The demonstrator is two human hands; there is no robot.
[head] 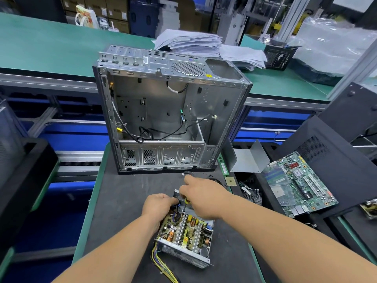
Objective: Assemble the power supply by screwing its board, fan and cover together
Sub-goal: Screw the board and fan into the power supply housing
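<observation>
The open power supply (184, 240) lies on the dark mat near me, its board (186, 231) with coils and capacitors showing, its wire bundle (163, 266) trailing toward me. My left hand (157, 205) grips the far left corner of the metal housing. My right hand (201, 196) holds a screwdriver (186, 202) with a yellow and black handle, its tip pointing down at the board's far edge. A bent grey metal cover (247, 158) lies to the right, beyond the mat. The fan is not clearly visible.
An empty computer case (169, 117) stands open just beyond the power supply. A green motherboard (297, 184) and a small chip (230, 181) lie to the right. A black side panel (330, 152) leans at the right. Stacked papers (189, 41) sit on the green bench behind.
</observation>
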